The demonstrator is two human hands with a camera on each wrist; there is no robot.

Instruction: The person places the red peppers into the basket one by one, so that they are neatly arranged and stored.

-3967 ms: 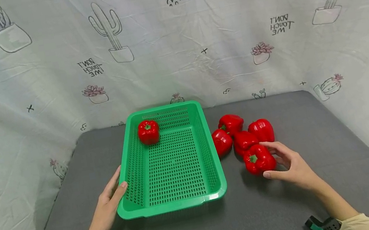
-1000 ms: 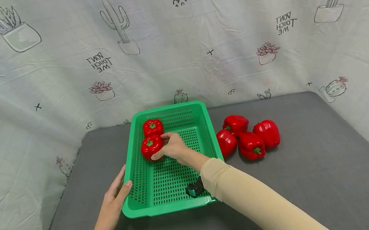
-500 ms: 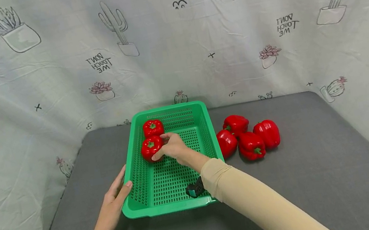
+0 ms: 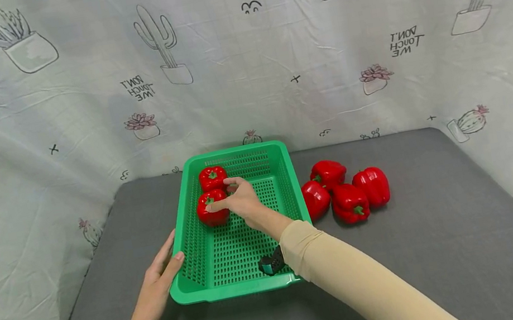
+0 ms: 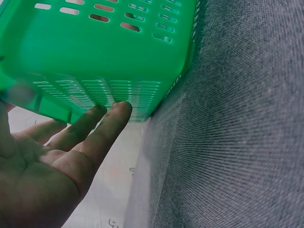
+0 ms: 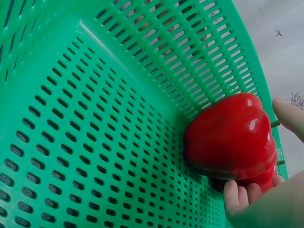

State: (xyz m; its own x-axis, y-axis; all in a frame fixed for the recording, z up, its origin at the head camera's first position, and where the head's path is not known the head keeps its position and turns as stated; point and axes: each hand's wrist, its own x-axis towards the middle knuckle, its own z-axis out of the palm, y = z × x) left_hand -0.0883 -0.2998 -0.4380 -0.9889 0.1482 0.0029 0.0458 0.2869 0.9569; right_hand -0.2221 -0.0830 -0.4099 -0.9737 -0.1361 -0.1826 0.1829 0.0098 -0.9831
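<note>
A green perforated plastic basket [image 4: 244,287] lies on the grey cloth, with two red bell peppers along its left side. My left hand [image 4: 157,281] is at the basket's left edge, thumb at the rim. In the left wrist view its straight fingers [image 5: 107,135] touch the outer wall. Inside the basket my right hand [image 4: 243,204] is at the nearer bell pepper [image 4: 214,216], thumb over its top by the stem, loosely bent fingers at its right side. In the right wrist view this bell pepper [image 6: 228,137] rests against the basket wall. The farther bell pepper [image 4: 212,177] sits just behind it.
Several more red bell peppers [image 4: 349,203] lie close together on the grey cloth [image 4: 448,241], right of the basket. A pale curtain [image 4: 240,61] printed with cacti stands behind the table. My right forearm in a beige sleeve [image 4: 353,279] crosses the basket's near right corner.
My right hand has brought a bell pepper from the right-hand group into the basket. In the last half second its thumb has risen from the pepper's side to over its top. My left hand stays put.
</note>
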